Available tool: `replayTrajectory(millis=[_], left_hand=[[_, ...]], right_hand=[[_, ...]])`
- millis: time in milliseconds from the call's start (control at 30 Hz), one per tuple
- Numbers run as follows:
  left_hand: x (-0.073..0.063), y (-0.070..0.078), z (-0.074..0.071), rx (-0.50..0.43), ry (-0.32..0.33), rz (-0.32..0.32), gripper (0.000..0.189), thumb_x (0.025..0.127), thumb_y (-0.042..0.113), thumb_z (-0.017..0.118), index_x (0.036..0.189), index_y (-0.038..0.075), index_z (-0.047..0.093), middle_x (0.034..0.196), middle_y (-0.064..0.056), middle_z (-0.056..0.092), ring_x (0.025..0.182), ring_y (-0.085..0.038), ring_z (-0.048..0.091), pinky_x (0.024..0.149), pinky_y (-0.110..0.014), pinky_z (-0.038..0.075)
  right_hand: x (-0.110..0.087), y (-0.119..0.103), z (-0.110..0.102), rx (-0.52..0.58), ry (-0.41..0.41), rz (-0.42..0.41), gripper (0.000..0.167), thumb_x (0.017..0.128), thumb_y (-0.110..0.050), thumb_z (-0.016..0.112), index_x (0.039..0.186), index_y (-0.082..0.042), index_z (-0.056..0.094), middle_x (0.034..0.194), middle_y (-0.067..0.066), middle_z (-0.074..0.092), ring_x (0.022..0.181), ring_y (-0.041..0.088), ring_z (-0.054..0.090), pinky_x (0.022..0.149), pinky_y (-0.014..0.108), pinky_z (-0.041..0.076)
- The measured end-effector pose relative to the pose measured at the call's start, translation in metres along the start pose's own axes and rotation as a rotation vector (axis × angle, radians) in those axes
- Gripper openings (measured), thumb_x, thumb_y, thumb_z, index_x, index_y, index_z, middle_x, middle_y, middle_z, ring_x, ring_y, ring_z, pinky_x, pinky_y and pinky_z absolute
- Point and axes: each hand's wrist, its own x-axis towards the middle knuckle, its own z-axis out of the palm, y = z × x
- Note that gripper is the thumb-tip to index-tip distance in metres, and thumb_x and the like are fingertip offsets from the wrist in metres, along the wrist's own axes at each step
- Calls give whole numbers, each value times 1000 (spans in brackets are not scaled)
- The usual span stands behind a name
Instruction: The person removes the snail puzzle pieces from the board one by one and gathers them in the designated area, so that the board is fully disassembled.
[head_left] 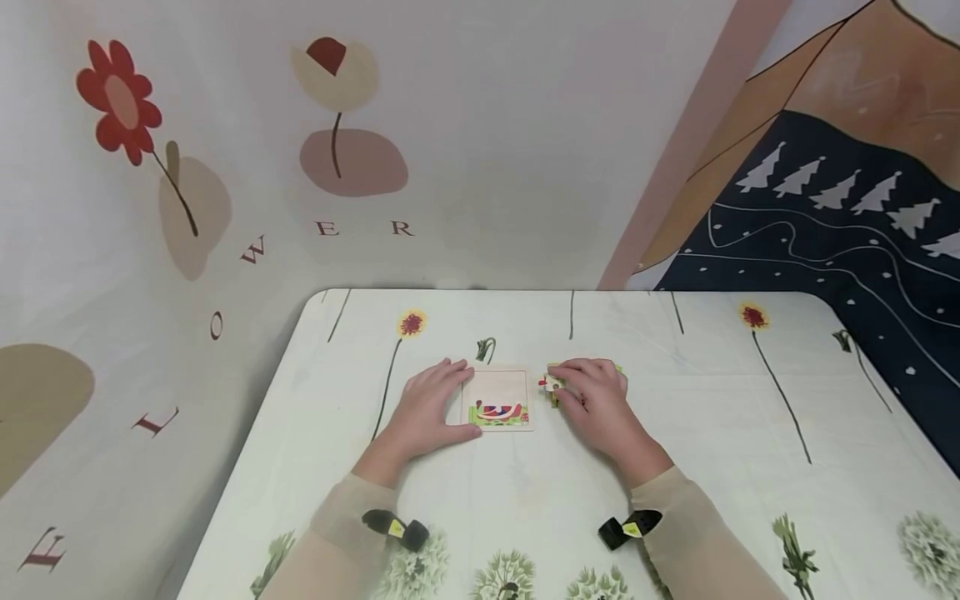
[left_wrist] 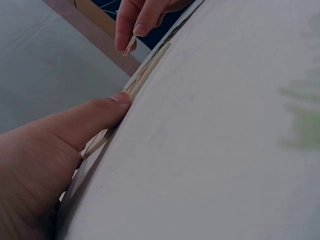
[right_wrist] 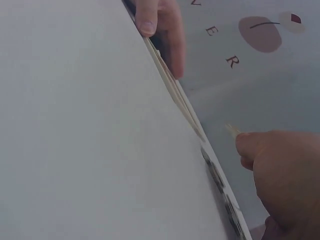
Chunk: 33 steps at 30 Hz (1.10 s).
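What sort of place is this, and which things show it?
Perhaps a corner set up for tabletop play or filming: a flower-printed tabletop, a printed backdrop behind it, and a part-filled picture puzzle on top.

Right fingers (right_wrist: 249, 144) pinching piece (right_wrist: 232, 130), left fingers (right_wrist: 147, 26) touching board (right_wrist: 172, 89)

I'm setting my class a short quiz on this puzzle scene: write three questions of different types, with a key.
1. Short answer: What does the right hand pinch?
2. Multiple choice: Where do the coloured pieces in the board lie?
A) Along the side farthest from the person
B) Along the side nearest the person
C) Across the whole board
3. True or false: The left hand touches the board.

Key: 1. A puzzle piece; 2. B; 3. True.
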Motion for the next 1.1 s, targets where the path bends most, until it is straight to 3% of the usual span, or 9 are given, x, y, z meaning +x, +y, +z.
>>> replayTrajectory(millis=[533,1100], left_hand=[[1,-1,1,-2,-13,-13,98,81,56,87,160,11,49,169,-8,41,159,-33,27,125,-62,22],[2,-1,1,5,-8,0,97,81,55,87,159,11,51,169,-8,41,159,-34,28,125,-63,23]], right_hand=[[-26,30,-32,19,16,75,35,98,-8,78,132,-9,75,136,13,67,126,37,46,100,62,27],[-48,57,-55,-26,34,84,34,98,-4,77,131,-9,75,133,14,68,120,37,49,95,63,30]])
